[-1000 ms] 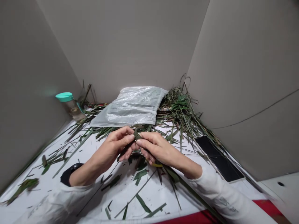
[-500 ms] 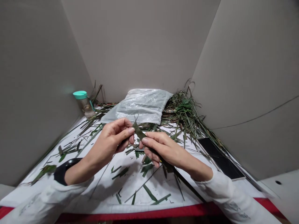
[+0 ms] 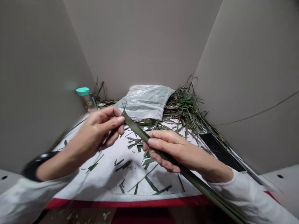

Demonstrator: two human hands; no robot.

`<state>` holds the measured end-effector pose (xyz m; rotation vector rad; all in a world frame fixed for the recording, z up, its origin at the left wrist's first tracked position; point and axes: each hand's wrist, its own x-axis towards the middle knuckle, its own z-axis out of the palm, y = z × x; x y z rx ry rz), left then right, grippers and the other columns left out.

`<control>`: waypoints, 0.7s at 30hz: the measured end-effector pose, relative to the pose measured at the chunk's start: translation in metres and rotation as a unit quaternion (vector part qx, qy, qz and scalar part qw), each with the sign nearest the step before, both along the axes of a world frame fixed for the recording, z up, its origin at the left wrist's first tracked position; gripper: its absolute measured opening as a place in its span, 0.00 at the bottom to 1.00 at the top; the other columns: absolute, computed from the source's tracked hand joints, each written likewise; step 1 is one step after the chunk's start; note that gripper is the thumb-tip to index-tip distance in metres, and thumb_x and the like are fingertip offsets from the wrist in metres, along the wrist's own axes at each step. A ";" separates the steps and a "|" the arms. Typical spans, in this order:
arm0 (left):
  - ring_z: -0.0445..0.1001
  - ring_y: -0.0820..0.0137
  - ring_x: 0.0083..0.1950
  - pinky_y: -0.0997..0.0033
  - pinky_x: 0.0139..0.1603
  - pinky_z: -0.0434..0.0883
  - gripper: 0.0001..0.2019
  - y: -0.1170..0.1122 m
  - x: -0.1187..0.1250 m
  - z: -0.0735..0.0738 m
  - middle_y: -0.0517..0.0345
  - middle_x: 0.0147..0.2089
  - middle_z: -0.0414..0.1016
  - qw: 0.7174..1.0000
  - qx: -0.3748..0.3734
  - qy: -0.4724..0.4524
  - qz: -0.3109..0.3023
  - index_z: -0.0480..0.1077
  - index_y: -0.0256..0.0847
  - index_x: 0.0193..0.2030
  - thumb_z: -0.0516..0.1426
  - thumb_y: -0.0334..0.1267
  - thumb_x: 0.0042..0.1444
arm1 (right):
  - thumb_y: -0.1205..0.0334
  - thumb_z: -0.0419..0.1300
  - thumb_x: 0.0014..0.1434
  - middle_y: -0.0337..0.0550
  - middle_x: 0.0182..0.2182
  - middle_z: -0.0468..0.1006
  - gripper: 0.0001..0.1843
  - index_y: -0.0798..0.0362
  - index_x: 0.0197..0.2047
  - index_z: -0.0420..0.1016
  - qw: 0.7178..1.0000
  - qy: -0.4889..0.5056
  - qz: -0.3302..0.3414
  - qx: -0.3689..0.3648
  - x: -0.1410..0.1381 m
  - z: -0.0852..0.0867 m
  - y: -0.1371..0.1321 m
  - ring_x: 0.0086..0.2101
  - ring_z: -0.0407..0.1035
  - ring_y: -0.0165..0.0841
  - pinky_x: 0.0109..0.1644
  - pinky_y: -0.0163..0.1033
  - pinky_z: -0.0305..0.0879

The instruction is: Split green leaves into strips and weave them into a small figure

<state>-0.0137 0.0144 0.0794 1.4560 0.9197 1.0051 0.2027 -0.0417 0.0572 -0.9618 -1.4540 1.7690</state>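
A long, narrow green leaf strip (image 3: 140, 129) runs diagonally from the middle of the view down to the lower right, and a thin curled loop of fibre (image 3: 124, 104) rises from its upper end. My right hand (image 3: 170, 149) is closed around the strip, thumb on top. My left hand (image 3: 95, 127) pinches near the strip's upper end, with a thin dark strand (image 3: 111, 133) showing between its fingers. The hands stand apart, and the left wears a black wristband (image 3: 39, 163).
A clear plastic bag (image 3: 144, 102) and a heap of cut leaves (image 3: 187, 107) lie at the back. A jar with a teal lid (image 3: 84, 96) stands at the left, and a black phone (image 3: 217, 144) lies at the right. Leaf scraps cover a white sheet (image 3: 98, 177) with a red edge (image 3: 126, 203).
My hands have moved apart, the left going up and to the left. A longer stretch of the strip now shows between them and beyond my right hand. The view has shifted slightly.
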 end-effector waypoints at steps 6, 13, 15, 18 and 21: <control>0.54 0.84 0.13 0.83 0.13 0.51 0.11 0.037 0.017 -0.086 0.62 0.24 0.72 0.988 -0.113 -0.100 -0.045 0.66 0.37 0.29 0.63 0.39 0.52 | 0.60 0.55 0.64 0.39 0.25 0.75 0.10 0.57 0.37 0.71 0.999 -0.036 -0.034 -0.021 0.015 -0.062 0.024 0.19 0.66 0.24 0.19 0.26 0.63; 0.54 0.86 0.13 0.81 0.14 0.48 0.13 0.049 0.024 -0.110 0.55 0.26 0.76 0.985 -0.139 -0.086 -0.055 0.70 0.33 0.26 0.64 0.41 0.52 | 0.64 0.54 0.60 0.45 0.29 0.80 0.08 0.58 0.40 0.70 0.998 -0.005 -0.017 -0.066 0.018 -0.097 0.042 0.22 0.74 0.30 0.25 0.33 0.72; 0.54 0.86 0.13 0.81 0.14 0.48 0.13 0.052 0.022 -0.116 0.56 0.26 0.75 0.985 -0.145 -0.084 -0.047 0.70 0.33 0.26 0.64 0.41 0.52 | 0.63 0.55 0.60 0.45 0.32 0.80 0.10 0.56 0.45 0.67 0.997 0.006 -0.023 -0.070 0.017 -0.103 0.046 0.23 0.76 0.31 0.27 0.35 0.74; 0.54 0.86 0.14 0.81 0.15 0.48 0.13 0.054 0.020 -0.127 0.57 0.26 0.75 0.984 -0.155 -0.087 -0.031 0.70 0.34 0.26 0.64 0.42 0.53 | 0.62 0.59 0.59 0.43 0.34 0.80 0.19 0.52 0.53 0.62 0.997 0.046 -0.036 -0.057 0.016 -0.110 0.050 0.26 0.78 0.33 0.30 0.37 0.77; 0.52 0.86 0.13 0.81 0.14 0.47 0.13 0.055 0.018 -0.134 0.59 0.24 0.73 0.981 -0.172 -0.087 -0.022 0.71 0.35 0.27 0.64 0.42 0.54 | 0.57 0.62 0.61 0.44 0.36 0.79 0.20 0.51 0.52 0.62 0.996 0.076 -0.021 -0.040 0.018 -0.112 0.053 0.29 0.79 0.33 0.32 0.37 0.77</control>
